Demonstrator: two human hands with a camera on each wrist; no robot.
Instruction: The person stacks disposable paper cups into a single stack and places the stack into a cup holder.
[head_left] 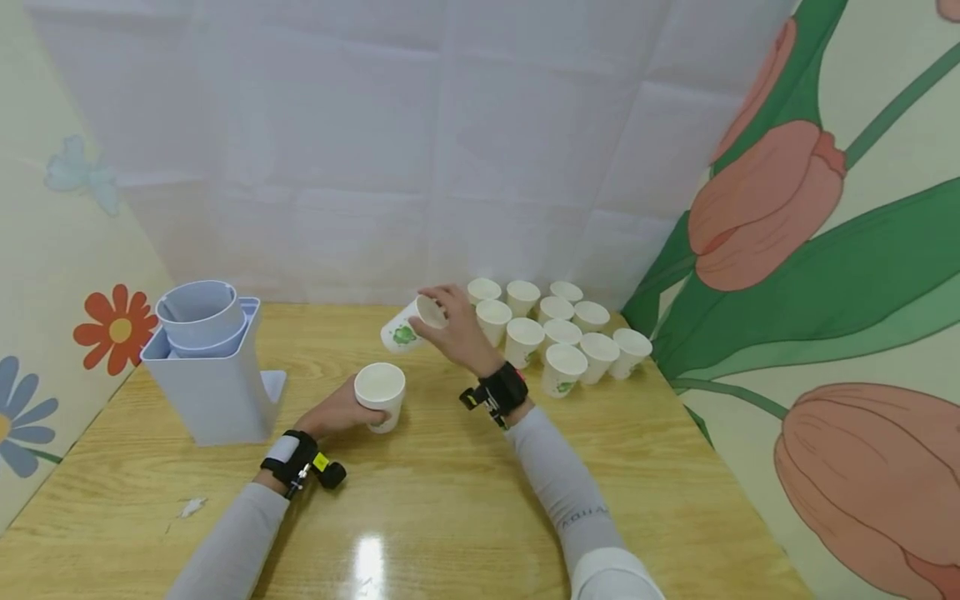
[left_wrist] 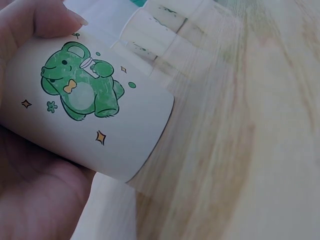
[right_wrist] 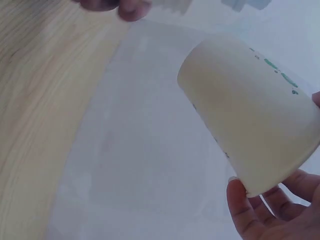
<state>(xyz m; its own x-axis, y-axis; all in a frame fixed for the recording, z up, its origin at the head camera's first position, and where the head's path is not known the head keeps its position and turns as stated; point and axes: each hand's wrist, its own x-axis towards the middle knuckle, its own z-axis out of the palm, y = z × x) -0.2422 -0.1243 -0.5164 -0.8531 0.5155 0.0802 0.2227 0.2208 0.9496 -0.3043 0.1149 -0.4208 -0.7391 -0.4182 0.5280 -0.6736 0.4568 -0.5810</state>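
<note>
My left hand (head_left: 337, 410) grips a white paper cup (head_left: 380, 396) that stands upright, its mouth facing up. In the left wrist view this cup (left_wrist: 80, 120) carries a green cartoon elephant print, with the thumb pressed along its side. Higher and to the right, my right hand (head_left: 453, 325) holds a second paper cup (head_left: 405, 327) by its rim, tilted so its base points left. The right wrist view shows that tilted cup (right_wrist: 250, 120) with fingertips (right_wrist: 240, 205) at the rim. Its base is above and slightly right of the left hand's cup.
Several white paper cups (head_left: 564, 367) stand upright in a group on the wooden table (head_left: 420, 517), right of my right hand. A pale blue bin-like container (head_left: 217, 400) with round cylinders (head_left: 201, 312) inside stands at the left. A white sheet (head_left: 375, 167) hangs behind the table.
</note>
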